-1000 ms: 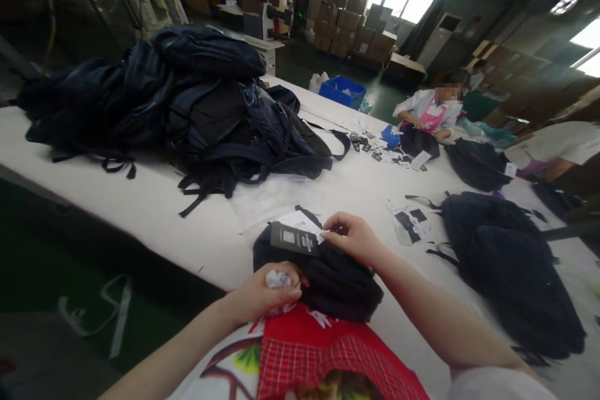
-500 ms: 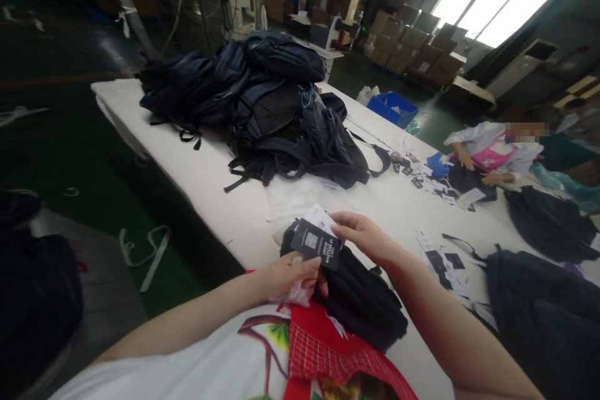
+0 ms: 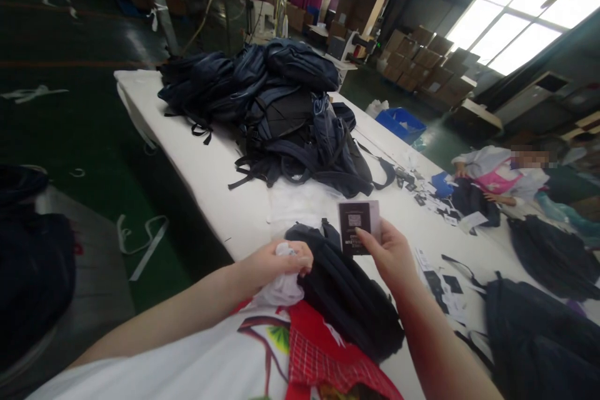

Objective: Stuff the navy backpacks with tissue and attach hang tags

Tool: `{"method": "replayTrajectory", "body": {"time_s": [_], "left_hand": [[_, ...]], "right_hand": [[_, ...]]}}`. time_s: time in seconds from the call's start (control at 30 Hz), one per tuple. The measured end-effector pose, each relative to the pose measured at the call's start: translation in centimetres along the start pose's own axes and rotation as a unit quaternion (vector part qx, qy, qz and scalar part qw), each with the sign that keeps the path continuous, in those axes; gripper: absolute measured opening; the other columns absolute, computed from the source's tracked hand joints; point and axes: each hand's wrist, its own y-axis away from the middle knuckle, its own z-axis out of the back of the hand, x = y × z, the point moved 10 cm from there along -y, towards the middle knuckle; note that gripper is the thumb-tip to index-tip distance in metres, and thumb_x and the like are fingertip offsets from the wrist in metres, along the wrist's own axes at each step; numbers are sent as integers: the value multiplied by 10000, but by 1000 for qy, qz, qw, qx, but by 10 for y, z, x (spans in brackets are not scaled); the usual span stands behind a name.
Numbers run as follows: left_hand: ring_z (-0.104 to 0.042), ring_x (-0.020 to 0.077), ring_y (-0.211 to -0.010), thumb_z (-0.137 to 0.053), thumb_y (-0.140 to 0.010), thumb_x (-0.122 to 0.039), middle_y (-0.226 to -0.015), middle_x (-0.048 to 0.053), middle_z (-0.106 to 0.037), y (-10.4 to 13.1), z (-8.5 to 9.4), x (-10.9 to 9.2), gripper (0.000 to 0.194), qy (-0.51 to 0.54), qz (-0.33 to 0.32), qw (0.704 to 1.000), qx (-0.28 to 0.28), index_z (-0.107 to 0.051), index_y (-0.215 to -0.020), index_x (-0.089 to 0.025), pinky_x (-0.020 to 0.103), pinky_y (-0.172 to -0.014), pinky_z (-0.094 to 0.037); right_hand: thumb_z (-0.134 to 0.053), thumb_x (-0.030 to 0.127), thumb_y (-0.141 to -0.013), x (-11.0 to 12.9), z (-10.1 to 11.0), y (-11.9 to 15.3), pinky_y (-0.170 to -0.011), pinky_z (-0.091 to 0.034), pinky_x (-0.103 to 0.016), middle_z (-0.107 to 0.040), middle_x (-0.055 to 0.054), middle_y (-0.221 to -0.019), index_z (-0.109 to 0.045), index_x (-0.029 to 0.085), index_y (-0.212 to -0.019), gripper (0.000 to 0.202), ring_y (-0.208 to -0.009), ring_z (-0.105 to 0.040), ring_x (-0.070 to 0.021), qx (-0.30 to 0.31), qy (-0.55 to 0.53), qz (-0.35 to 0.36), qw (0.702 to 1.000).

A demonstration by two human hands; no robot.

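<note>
My right hand (image 3: 391, 250) pinches a black hang tag (image 3: 354, 220) with a square printed code, and a paler card shows behind it. Crumpled in my left hand (image 3: 281, 259) is a thin white plastic bag (image 3: 280, 287); the fingers are closed around it. Between my forearms a dark backpack (image 3: 347, 287) lies on the white table (image 3: 244, 228), close against my red apron. The tag is held above the backpack's far end, apart from my left hand.
A heap of dark backpacks (image 3: 281, 100) covers the table's far side. Loose tags (image 3: 443, 281) lie to the right, beside another dark bag (image 3: 544, 325). Across the table a person (image 3: 499, 175) handles a dark bag. A blue bin (image 3: 400, 125) stands beyond the table.
The black tag has passed from my left hand to my right, which has lifted it away to the right. My left hand has drawn back with the plastic bag. The view has shifted slightly.
</note>
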Motion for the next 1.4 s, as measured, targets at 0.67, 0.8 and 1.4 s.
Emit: {"method": "replayTrajectory", "body": {"time_s": [0.67, 0.8, 1.4], "left_hand": [[-718, 182, -865, -694, -812, -222, -1111, 92, -737, 14, -23, -119, 598, -452, -390, 795, -108, -508, -1380, -195, 271, -771, -556], [-733, 162, -802, -667, -842, -216, -1037, 64, -761, 12, -18, -123, 648, -456, -384, 797, -98, -420, -1441, -224, 250, -770, -557], [-699, 221, -867, -574, -812, -209, -1027, 51, -742, -15, -46, -109, 705, -650, -259, 714, -12, -337, -1475, -237, 286, -743, -502]], "right_hand": [[-418, 335, -987, 50, -15, 24, -706, -432, -296, -620, -41, -834, -583, 217, -874, 231, -773, -561, -176, 134, 228, 193, 945], [-446, 380, -975, 42, -6, 16, -749, -461, -306, -666, -42, -904, -627, 220, -935, 245, -834, -592, -191, 104, 194, 151, 964], [-687, 391, -800, 91, -31, -5, -668, -446, -279, -652, -4, -737, -637, 192, -801, 206, -692, -591, -168, 57, 219, 226, 947]]}}
